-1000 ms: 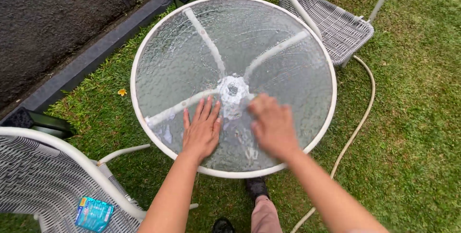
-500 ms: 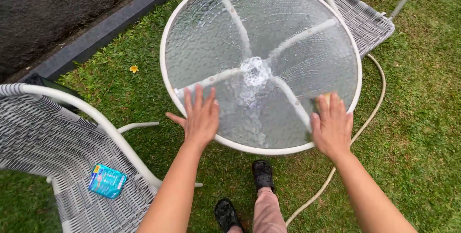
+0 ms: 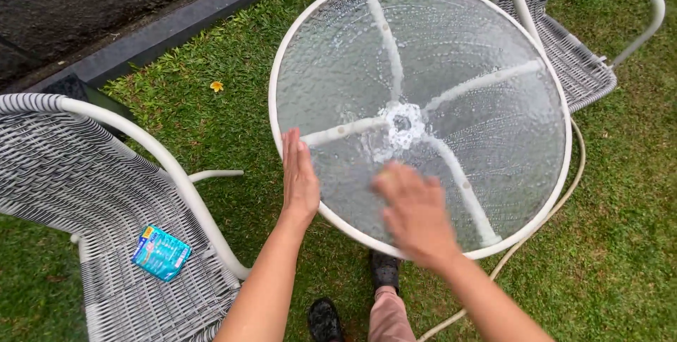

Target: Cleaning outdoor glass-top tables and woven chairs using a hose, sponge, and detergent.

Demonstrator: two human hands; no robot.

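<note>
The person is scrubbing the wet glass desk (image 3: 338, 53). The right hand (image 3: 416, 211) is gripping a sponge (image 3: 386, 170); the left hand (image 3: 300, 176) is lying open, steadying the rim. Next, the far side needs wiping.

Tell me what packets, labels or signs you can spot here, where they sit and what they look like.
Packet: one small flat rectangular pouch, teal-blue with a patch of yellow and red at one corner, lying on the seat of the grey woven chair at lower left, apart from both hands. No signs or screens in view.
</note>
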